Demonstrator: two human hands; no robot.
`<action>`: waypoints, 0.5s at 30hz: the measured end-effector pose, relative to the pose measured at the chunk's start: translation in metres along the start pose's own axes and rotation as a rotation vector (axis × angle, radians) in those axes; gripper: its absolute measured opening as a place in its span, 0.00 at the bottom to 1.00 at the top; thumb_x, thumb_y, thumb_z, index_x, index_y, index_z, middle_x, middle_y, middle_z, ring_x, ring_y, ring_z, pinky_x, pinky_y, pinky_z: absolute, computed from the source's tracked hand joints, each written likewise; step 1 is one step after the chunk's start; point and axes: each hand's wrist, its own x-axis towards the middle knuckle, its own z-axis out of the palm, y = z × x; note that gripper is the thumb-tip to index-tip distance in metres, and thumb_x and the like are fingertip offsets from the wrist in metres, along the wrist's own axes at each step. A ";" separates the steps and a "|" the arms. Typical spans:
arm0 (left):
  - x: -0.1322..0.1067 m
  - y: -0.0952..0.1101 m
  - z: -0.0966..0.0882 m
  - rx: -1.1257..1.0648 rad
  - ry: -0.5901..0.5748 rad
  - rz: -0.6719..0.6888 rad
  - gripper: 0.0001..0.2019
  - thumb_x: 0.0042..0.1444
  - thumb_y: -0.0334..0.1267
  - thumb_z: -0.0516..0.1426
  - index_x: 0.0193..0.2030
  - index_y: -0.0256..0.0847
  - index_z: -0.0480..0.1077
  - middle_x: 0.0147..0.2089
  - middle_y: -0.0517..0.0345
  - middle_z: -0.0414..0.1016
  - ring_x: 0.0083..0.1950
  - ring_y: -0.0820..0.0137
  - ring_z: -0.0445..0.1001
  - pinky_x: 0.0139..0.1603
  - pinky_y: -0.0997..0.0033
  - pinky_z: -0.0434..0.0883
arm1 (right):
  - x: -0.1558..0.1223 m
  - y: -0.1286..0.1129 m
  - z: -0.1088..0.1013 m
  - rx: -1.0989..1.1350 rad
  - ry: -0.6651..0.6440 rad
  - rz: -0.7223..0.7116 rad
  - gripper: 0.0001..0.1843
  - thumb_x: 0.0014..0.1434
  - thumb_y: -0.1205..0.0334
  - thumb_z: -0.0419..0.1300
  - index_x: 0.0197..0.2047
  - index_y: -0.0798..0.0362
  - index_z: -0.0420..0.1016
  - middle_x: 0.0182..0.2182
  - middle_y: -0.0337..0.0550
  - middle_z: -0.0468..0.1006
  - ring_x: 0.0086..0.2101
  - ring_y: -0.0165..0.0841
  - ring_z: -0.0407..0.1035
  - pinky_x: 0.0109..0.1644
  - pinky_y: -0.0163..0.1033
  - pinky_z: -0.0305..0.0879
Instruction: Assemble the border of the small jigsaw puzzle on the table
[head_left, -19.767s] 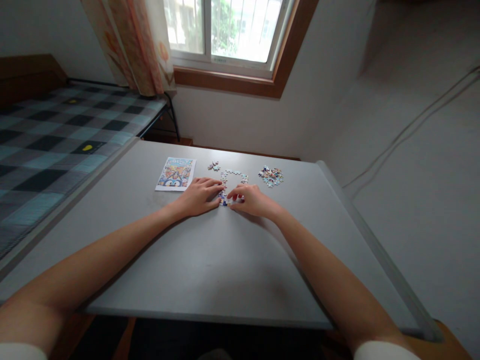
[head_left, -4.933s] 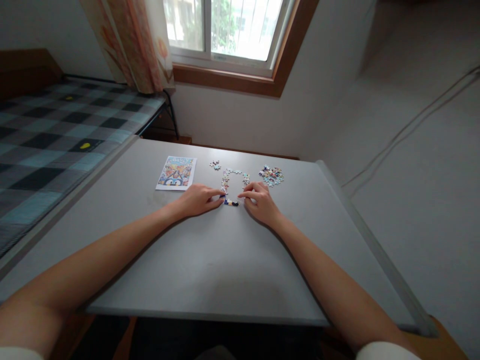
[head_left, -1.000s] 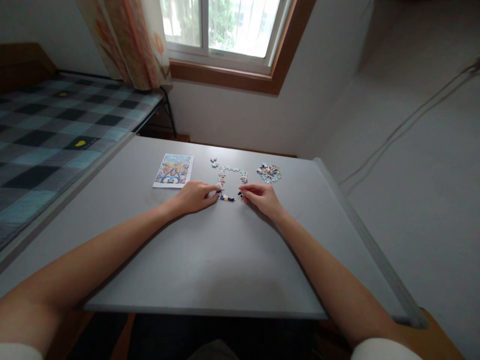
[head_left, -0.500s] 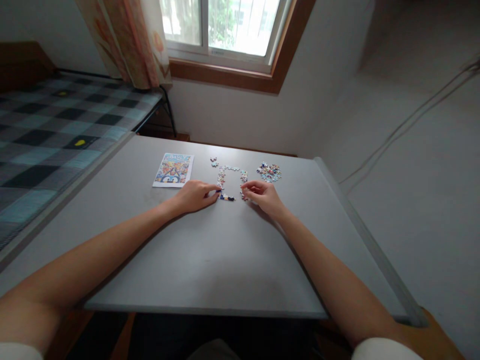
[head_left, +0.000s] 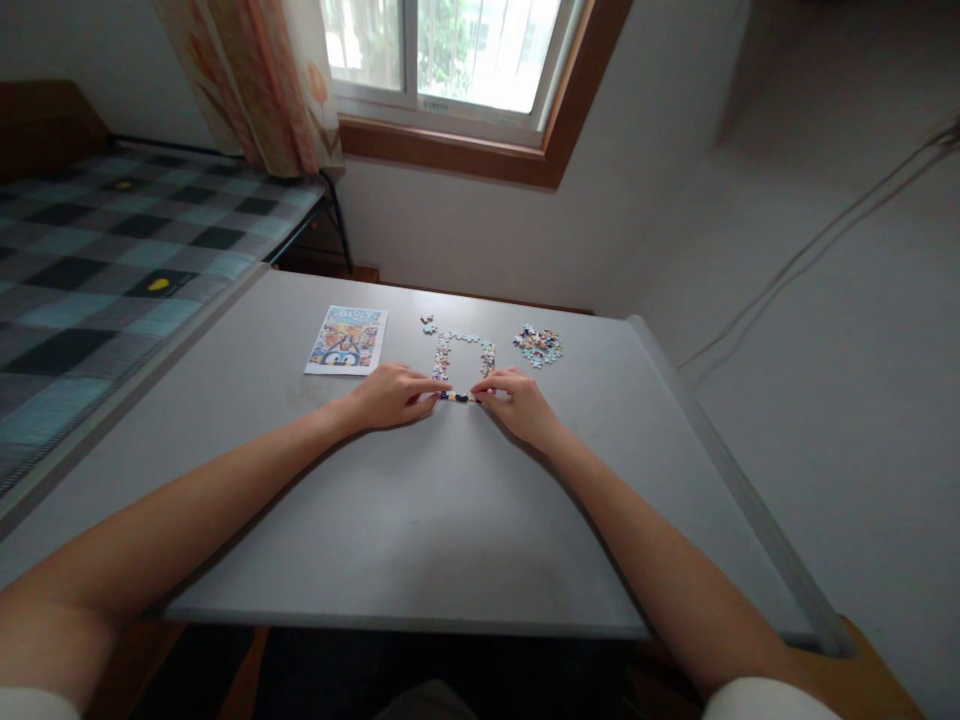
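A rectangular border of joined jigsaw pieces (head_left: 442,352) lies on the table, with bare tabletop showing inside it. Its near side is a short dark-blue, yellow and black strip of puzzle pieces (head_left: 459,397). My left hand (head_left: 396,394) is closed at the strip's left end, thumb and index finger on it. From the other side, my right hand (head_left: 519,402) pinches at the strip's right end, near the lower right corner of the border. My fingertips cover both near corners, so how the pieces join there is hidden.
A heap of loose jigsaw pieces (head_left: 538,344) lies behind my right hand. Two or so stray pieces (head_left: 428,327) sit beyond the border's far left corner. A printed picture sheet (head_left: 347,340) lies at the left on the grey table (head_left: 420,530). A checkered bed (head_left: 150,230) adjoins the left side.
My right hand has moved left and slightly nearer, from the border's right side to the near strip's right end. My left fingers have shifted slightly right along the strip.
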 end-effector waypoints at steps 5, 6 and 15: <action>0.001 0.002 -0.004 -0.026 -0.067 0.086 0.17 0.64 0.40 0.50 0.54 0.50 0.75 0.33 0.58 0.80 0.27 0.74 0.72 0.34 0.75 0.66 | 0.000 0.000 0.000 -0.032 -0.010 0.002 0.07 0.58 0.65 0.61 0.34 0.49 0.82 0.32 0.43 0.80 0.37 0.36 0.67 0.48 0.42 0.60; 0.002 0.003 -0.004 -0.021 -0.076 0.084 0.17 0.64 0.40 0.50 0.54 0.50 0.75 0.33 0.58 0.80 0.27 0.74 0.72 0.33 0.75 0.66 | 0.000 0.000 0.000 -0.031 -0.012 0.010 0.07 0.58 0.65 0.61 0.34 0.49 0.82 0.31 0.42 0.80 0.37 0.36 0.67 0.48 0.41 0.60; 0.002 0.001 -0.003 0.002 -0.081 0.111 0.17 0.64 0.39 0.50 0.54 0.49 0.75 0.33 0.58 0.79 0.28 0.75 0.73 0.32 0.76 0.64 | 0.000 0.004 0.008 -0.153 0.035 0.043 0.06 0.58 0.65 0.63 0.34 0.49 0.82 0.33 0.43 0.80 0.39 0.37 0.65 0.49 0.43 0.59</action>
